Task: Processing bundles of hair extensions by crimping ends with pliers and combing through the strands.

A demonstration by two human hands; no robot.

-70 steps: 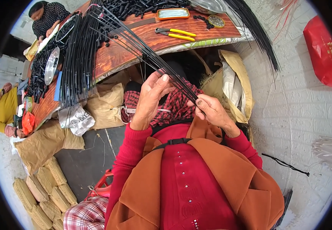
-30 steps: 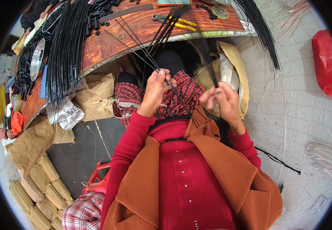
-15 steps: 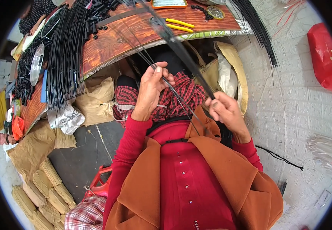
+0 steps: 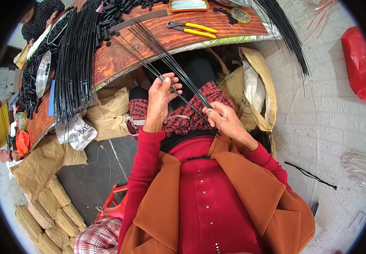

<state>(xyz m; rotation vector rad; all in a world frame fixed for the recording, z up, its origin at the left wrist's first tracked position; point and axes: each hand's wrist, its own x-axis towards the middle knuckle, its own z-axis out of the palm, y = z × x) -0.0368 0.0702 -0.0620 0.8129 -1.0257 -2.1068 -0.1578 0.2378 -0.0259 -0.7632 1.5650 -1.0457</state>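
Observation:
Above my lap, my left hand is closed on a few thin black rods that slant up toward the table edge. My right hand pinches the lower end of a thicker bundle of thin black rods. This bundle runs up and to the left, just past my left fingers, with its far ends over the table. The two sets lie nearly side by side, and the lower ends of the left set reach close to my right fingers.
On the wooden table lie yellow-handled pliers, a dark flat strip, black tubular parts and a long heap of black rods. More black rods overhang the right edge. Paper sacks stand below; another person sits far left.
My right hand has come left, nearer my left hand. Its bundle, blurred before, has swung left beside the other rods and no longer crosses in front of the pliers.

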